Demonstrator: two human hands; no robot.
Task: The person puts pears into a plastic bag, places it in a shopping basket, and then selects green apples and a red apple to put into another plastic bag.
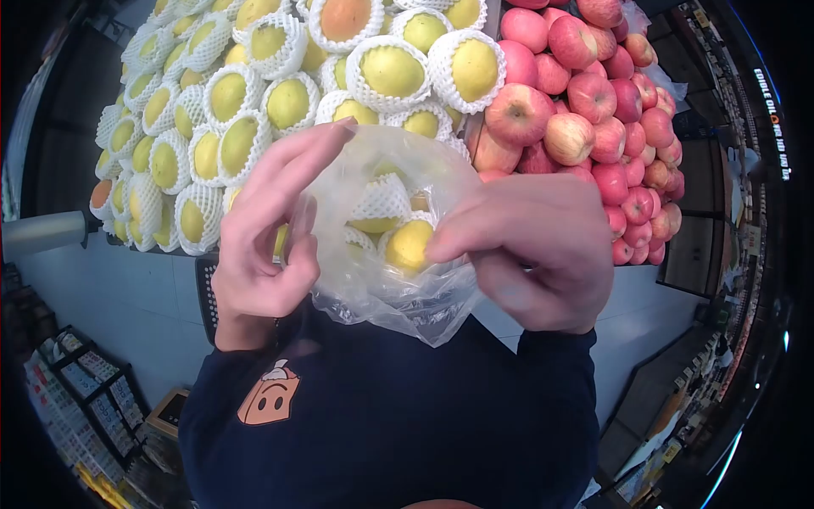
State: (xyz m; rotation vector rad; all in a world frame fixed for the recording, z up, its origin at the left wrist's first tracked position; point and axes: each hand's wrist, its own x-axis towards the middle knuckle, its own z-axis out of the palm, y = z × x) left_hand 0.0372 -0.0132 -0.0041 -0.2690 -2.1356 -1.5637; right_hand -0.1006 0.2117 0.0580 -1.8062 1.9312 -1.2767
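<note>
A clear plastic bag (360,301) hangs in front of my chest with its mouth facing up. Inside it lie several yellow-green fruits in white foam nets, pears by their look, and one yellow pear (409,248) shows most plainly. My left hand (267,242) grips the bag's left side, its upper fingers stretched along the rim and the thumb bent in. On the other side my right hand (543,250) has its fingers closed on the bag's right edge; the fingertips are partly hidden. The bag's underside is out of sight.
Pears in foam nets (227,95) are heaped on the stand ahead and to the left. Red apples (593,97) are piled at the right. A plastic roll (51,231) sticks out at far left. Shelves (93,382) stand behind on the left.
</note>
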